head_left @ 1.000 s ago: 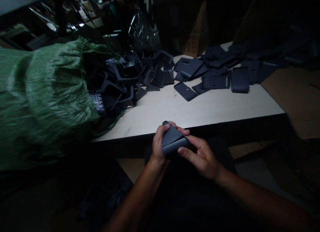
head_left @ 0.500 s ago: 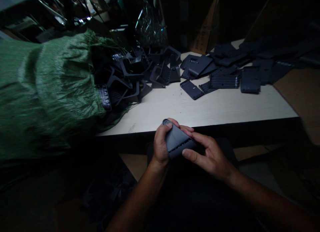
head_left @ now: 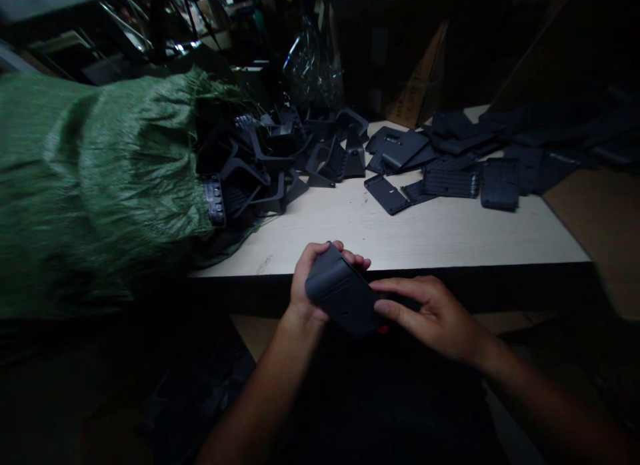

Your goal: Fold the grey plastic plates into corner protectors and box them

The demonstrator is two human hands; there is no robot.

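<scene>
A dark grey plastic housing (head_left: 343, 295) with a rounded edge is held tilted just in front of the table's near edge. My left hand (head_left: 307, 278) wraps round its left end, the thumb on top and fingertips showing behind it. At its right edge, my right hand (head_left: 430, 311) pinches the part between thumb and forefinger. A small red spot shows beneath the housing near the right thumb; what it is I cannot make out. The underside of the housing is hidden.
A green woven sack (head_left: 135, 158) lies at the left, with bracket-shaped dark plastic parts (head_left: 270, 158) spilling out of its mouth. Several flat dark panels (head_left: 450, 183) lie along the back of the pale table (head_left: 320, 235). Cardboard (head_left: 595, 218) is at the right.
The housing has been turned, so its broad ridged face now shows instead of the narrow end with the slotted seam. Both hands have shifted slightly, the right one now pinching the edge.
</scene>
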